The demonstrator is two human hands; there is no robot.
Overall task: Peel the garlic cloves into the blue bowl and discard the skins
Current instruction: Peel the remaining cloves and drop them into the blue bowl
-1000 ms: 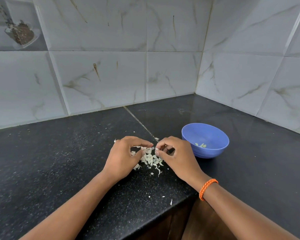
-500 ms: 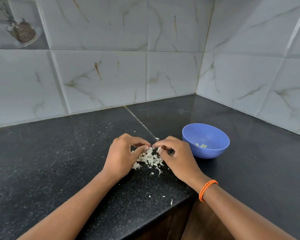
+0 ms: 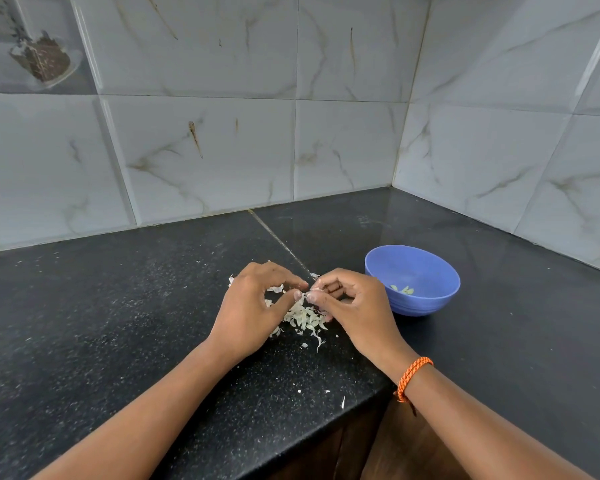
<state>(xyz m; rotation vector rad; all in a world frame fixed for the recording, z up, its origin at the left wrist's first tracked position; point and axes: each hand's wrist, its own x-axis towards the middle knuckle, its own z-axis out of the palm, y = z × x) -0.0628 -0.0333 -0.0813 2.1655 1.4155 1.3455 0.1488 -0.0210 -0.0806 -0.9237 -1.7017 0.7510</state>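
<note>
A pile of pale garlic skins (image 3: 303, 317) lies on the black countertop (image 3: 118, 323). Above it my left hand (image 3: 253, 306) and my right hand (image 3: 354, 306) meet fingertip to fingertip, both pinching one small garlic clove (image 3: 309, 292) that is mostly hidden by the fingers. The blue bowl (image 3: 430, 268) stands just right of my right hand, with a few peeled cloves (image 3: 403, 289) at its bottom.
Tiled walls meet in a corner behind the bowl. The counter's front edge (image 3: 326, 427) runs close under my wrists, with a few stray skin flakes (image 3: 342, 402) near it. An orange band (image 3: 411, 375) is on my right wrist.
My two hands have drawn closer together until the fingertips meet over the skin pile. The bowl has not moved.
</note>
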